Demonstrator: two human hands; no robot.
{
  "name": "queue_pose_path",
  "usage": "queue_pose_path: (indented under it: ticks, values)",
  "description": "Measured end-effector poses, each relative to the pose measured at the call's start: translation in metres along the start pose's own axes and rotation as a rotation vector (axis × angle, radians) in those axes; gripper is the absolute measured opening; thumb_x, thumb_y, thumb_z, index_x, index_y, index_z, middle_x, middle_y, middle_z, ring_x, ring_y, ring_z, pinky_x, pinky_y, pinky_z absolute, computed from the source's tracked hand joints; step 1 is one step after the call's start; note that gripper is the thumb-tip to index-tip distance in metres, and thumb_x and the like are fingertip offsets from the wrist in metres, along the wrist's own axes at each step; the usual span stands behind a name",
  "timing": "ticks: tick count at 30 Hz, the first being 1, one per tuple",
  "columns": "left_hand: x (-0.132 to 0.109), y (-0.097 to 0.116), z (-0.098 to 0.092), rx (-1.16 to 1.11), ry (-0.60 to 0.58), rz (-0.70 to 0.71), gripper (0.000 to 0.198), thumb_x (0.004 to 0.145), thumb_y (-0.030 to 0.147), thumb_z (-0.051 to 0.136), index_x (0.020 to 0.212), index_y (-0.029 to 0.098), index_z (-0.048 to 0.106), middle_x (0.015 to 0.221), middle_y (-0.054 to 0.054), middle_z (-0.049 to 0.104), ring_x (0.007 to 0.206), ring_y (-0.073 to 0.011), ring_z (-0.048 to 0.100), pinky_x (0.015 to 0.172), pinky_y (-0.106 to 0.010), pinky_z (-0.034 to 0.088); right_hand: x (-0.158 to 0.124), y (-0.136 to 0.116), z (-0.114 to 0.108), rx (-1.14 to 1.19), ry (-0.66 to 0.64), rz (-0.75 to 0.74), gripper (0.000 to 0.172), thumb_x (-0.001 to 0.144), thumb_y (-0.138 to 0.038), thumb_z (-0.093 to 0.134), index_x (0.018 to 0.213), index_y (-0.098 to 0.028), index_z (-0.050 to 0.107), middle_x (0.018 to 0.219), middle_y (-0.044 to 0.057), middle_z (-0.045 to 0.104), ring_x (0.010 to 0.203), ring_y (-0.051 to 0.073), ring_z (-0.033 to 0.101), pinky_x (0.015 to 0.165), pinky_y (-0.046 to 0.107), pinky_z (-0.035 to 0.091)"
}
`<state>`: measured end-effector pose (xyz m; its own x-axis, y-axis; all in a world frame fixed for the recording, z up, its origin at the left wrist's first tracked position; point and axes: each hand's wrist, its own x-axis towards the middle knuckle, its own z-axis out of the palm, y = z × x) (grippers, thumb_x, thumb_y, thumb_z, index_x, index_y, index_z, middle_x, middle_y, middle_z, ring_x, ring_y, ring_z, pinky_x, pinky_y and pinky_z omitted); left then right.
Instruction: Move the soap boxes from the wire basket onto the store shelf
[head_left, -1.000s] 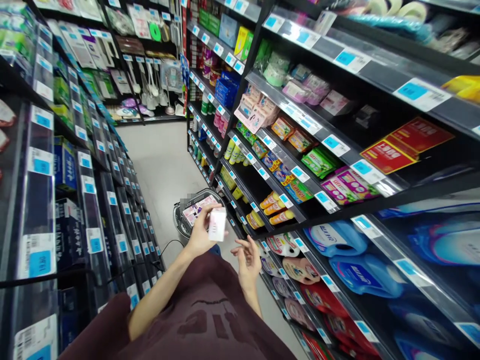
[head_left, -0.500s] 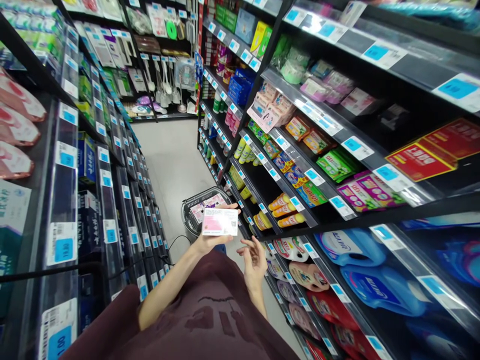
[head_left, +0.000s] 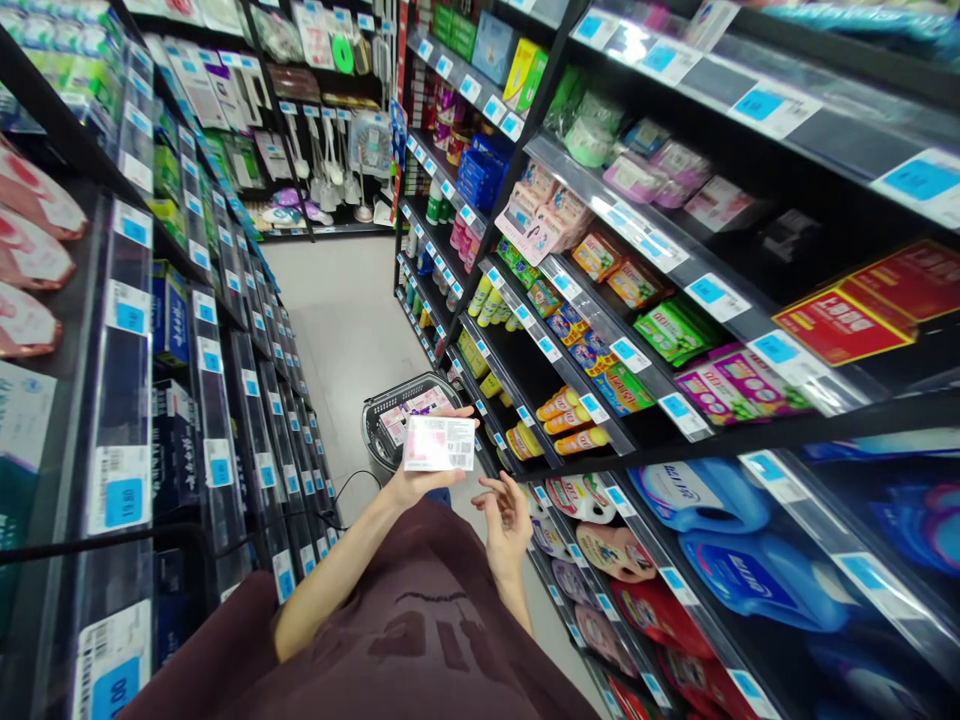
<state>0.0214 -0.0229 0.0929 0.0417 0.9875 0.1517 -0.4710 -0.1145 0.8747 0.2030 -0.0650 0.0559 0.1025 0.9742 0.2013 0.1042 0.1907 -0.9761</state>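
Observation:
A small white and pink box (head_left: 439, 444) lies in my left hand (head_left: 414, 484), its printed face turned up, with the thumb along its near edge and fingers showing behind the far edge. To the right of the box, my right hand (head_left: 508, 515) is raised with its fingers loosely curled and apart, touching nothing. Beyond the box, a dark shopping basket (head_left: 370, 425) stands on the floor with pink and white packages (head_left: 409, 410) in it, partly hidden by the box and left hand.
Shelves of boxed goods (head_left: 172, 315) line the left. On the right, shelves hold soap packs (head_left: 673, 330), yellow bottles (head_left: 583, 441) and blue bottles (head_left: 757, 580). The grey aisle floor (head_left: 337, 300) leads to hanging brushes (head_left: 330, 165). A black cable (head_left: 67, 551) crosses at lower left.
The box has tilted slightly in my left hand, and the glare on its face has shifted. My right hand has barely moved.

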Motion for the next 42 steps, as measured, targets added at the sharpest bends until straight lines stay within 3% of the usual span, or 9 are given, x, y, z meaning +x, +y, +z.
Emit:
queue_pose_path:
  ticks: [5, 10, 14, 18, 20, 27, 42]
  values:
    - [0.0, -0.003, -0.001, 0.058, 0.002, 0.053, 0.072, 0.075, 0.032, 0.084, 0.139, 0.024, 0.054, 0.132, -0.014, 0.067, 0.127, -0.0334, 0.061, 0.108, -0.052, 0.049, 0.0, 0.002, 0.002, 0.009, 0.012, 0.005, 0.034, 0.095, -0.03, 0.062, 0.128, -0.021, 0.06, 0.108, 0.01, 0.074, 0.073, 0.017, 0.073, 0.071, 0.035, 0.059]
    - [0.006, 0.005, 0.002, 0.356, 0.044, 0.211, 0.067, 0.078, 0.035, 0.081, 0.137, 0.022, 0.053, 0.133, -0.016, 0.063, 0.125, -0.032, 0.06, 0.105, -0.05, 0.051, -0.001, 0.005, 0.001, 0.039, 0.007, -0.002, 0.033, 0.096, -0.031, 0.062, 0.127, -0.022, 0.06, 0.109, 0.01, 0.074, 0.074, 0.017, 0.073, 0.071, 0.035, 0.059]
    - [0.012, 0.01, 0.002, 0.657, 0.055, 0.315, 0.056, 0.077, 0.022, 0.079, 0.129, 0.023, 0.057, 0.129, -0.013, 0.057, 0.122, -0.0293, 0.059, 0.1, -0.046, 0.054, -0.001, 0.006, 0.0, 0.096, -0.045, -0.005, 0.035, 0.098, -0.039, 0.058, 0.128, -0.021, 0.06, 0.108, 0.011, 0.074, 0.075, 0.019, 0.073, 0.069, 0.036, 0.058]
    - [0.013, 0.003, 0.001, 0.93, -0.011, 0.346, 0.054, 0.076, 0.004, 0.069, 0.126, 0.024, 0.061, 0.125, -0.011, 0.052, 0.118, -0.0271, 0.058, 0.099, -0.046, 0.054, -0.001, 0.008, 0.0, 0.141, -0.095, -0.005, 0.049, 0.095, -0.056, 0.054, 0.126, -0.019, 0.06, 0.09, 0.008, 0.074, 0.071, 0.021, 0.071, 0.064, 0.035, 0.056]
    - [0.012, -0.002, 0.002, 1.006, -0.043, 0.371, 0.056, 0.076, 0.0, 0.065, 0.127, 0.023, 0.06, 0.124, -0.011, 0.051, 0.117, -0.0275, 0.058, 0.099, -0.046, 0.054, 0.0, 0.008, 0.0, 0.116, -0.064, 0.035, 0.048, 0.093, -0.055, 0.059, 0.123, -0.019, 0.061, 0.092, 0.008, 0.073, 0.069, 0.02, 0.07, 0.064, 0.035, 0.056]
    - [0.012, -0.007, 0.0, 1.064, -0.066, 0.387, 0.07, 0.077, 0.001, 0.065, 0.141, 0.024, 0.048, 0.132, -0.012, 0.052, 0.124, -0.0299, 0.055, 0.106, -0.051, 0.051, 0.006, -0.002, 0.003, 0.059, -0.003, 0.126, 0.032, 0.092, -0.042, 0.064, 0.115, -0.019, 0.066, 0.098, 0.009, 0.073, 0.067, 0.016, 0.067, 0.063, 0.032, 0.057]
    - [0.014, -0.003, 0.001, 1.054, -0.098, 0.44, 0.062, 0.084, 0.007, 0.063, 0.141, 0.026, 0.047, 0.134, -0.011, 0.058, 0.127, -0.0291, 0.056, 0.108, -0.052, 0.049, 0.007, -0.001, 0.001, 0.051, 0.003, 0.174, 0.034, 0.093, -0.046, 0.062, 0.111, -0.018, 0.07, 0.081, 0.004, 0.069, 0.063, 0.017, 0.065, 0.065, 0.032, 0.058]
